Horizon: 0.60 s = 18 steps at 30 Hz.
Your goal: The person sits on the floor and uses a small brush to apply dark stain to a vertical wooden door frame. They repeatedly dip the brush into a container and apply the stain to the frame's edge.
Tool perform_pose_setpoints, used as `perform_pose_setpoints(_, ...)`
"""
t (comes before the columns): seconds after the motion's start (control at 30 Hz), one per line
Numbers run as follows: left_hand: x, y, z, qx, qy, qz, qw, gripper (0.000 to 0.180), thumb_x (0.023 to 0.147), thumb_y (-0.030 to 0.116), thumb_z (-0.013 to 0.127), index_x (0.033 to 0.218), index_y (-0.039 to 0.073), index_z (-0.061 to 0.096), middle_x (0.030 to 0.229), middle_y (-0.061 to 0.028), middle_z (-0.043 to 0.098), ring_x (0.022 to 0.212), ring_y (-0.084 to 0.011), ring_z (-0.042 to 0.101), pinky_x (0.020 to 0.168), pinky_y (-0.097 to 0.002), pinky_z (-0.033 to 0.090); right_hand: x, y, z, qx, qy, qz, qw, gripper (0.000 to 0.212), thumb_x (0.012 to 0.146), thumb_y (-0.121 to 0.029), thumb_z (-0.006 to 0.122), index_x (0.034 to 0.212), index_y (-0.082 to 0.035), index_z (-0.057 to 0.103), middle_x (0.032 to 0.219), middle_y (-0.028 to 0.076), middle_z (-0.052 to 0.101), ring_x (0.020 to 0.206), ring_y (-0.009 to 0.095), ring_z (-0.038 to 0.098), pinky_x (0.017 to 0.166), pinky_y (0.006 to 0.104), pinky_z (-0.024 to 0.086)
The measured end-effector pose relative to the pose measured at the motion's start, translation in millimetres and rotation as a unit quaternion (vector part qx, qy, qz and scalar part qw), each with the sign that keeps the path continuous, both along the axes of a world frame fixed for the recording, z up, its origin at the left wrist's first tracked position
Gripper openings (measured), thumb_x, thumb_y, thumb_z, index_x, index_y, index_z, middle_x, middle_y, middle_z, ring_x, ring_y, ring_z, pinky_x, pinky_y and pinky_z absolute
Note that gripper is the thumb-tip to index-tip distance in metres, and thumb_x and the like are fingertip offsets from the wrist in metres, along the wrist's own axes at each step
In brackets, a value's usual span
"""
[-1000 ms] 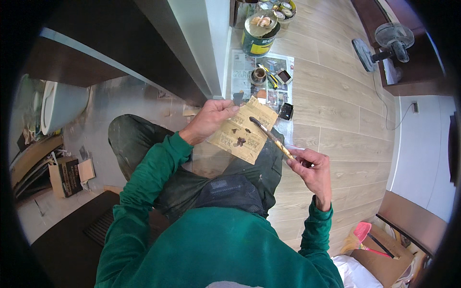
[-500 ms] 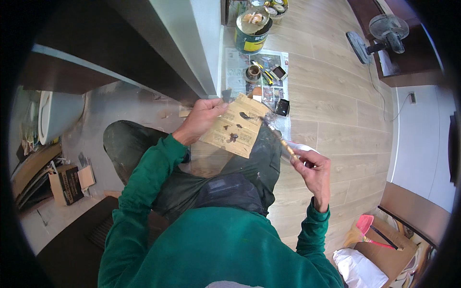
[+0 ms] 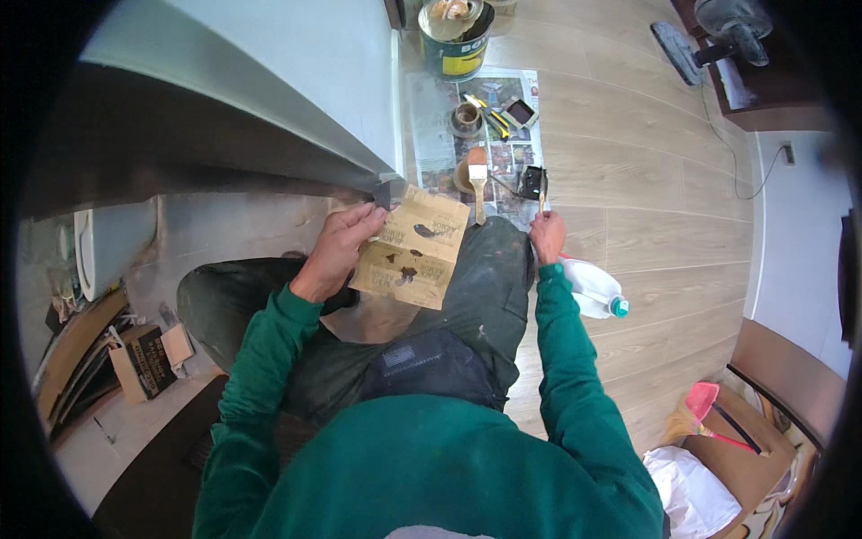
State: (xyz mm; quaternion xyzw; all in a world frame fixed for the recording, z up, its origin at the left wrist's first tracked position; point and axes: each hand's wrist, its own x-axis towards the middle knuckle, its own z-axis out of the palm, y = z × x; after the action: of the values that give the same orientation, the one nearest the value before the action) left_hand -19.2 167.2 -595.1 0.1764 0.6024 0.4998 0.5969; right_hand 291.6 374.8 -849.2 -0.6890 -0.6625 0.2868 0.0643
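Note:
My left hand (image 3: 337,251) grips a creased tan printed sheet (image 3: 429,260) by its left edge, above my lap. Dark wet-looking blobs are smeared on the sheet; a dark grey flat corner or piece (image 3: 386,194) shows by my fingertips. My right hand (image 3: 547,237) is closed on a slim brush (image 3: 542,196), its handle upright in my fingers. The brush's far end is at a small black open container (image 3: 532,182) on the newspaper (image 3: 431,135); whether the bristles touch inside, I cannot tell. A flat brush with a pale handle (image 3: 479,189) lies left of it, across a round brownish container.
Farther along the newspaper are a small round pot (image 3: 466,119), a yellow-and-black cutter (image 3: 489,117) and a small dark box (image 3: 520,113). A large green bucket (image 3: 456,54) stands beyond. Beside my right forearm lies a white jug (image 3: 588,286). A wall edge (image 3: 391,135) borders the left.
My right hand has carried the slim brush away from the sheet, forward to the black container. My left hand with the sheet has shifted slightly left and nearer.

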Motion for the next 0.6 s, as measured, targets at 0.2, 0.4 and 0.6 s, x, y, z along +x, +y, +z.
perform_pose_setpoints(0.2, -2, -6, -11, -0.051, -0.015, 0.021, 0.998, 0.034, 0.102, 0.024, 0.051, 0.122, -0.002, 0.062, 0.107, -0.0025, 0.066, 0.096, -0.0087, 0.06, 0.088, -0.0243, 0.047, -18, 21, -20, 0.024, -0.045, -0.003, 0.999, 0.026, 0.086, -0.025, 0.063, 0.103, -0.005, 0.067, 0.092, 0.024, 0.07, 0.089, 0.043, 0.066, 0.079, 0.0523, 0.05)
perform_pose_setpoints(0.4, -4, -3, -10, -0.049, -0.029, 0.008, 0.998, 0.034, 0.102, 0.023, 0.051, 0.122, -0.002, 0.062, 0.107, -0.001, 0.065, 0.095, -0.0074, 0.059, 0.087, -0.0236, 0.046, -27, 17, -15, 0.091, -0.036, -0.023, 0.995, 0.031, 0.085, -0.03, 0.064, 0.105, -0.007, 0.069, 0.093, 0.02, 0.07, 0.088, 0.041, 0.066, 0.078, 0.0492, 0.051)
perform_pose_setpoints(0.6, -2, -1, -18, -0.063, -0.032, -0.011, 0.997, 0.027, 0.103, 0.024, 0.051, 0.105, 0.001, 0.065, 0.097, 0.0024, 0.063, 0.089, -0.0035, 0.054, 0.081, -0.0219, 0.045, -71, 31, -20, 0.086, -0.045, 0.203, 0.974, 0.024, 0.087, -0.022, 0.055, 0.093, -0.004, 0.069, 0.091, 0.021, 0.068, 0.085, 0.041, 0.066, 0.074, 0.0507, 0.053)
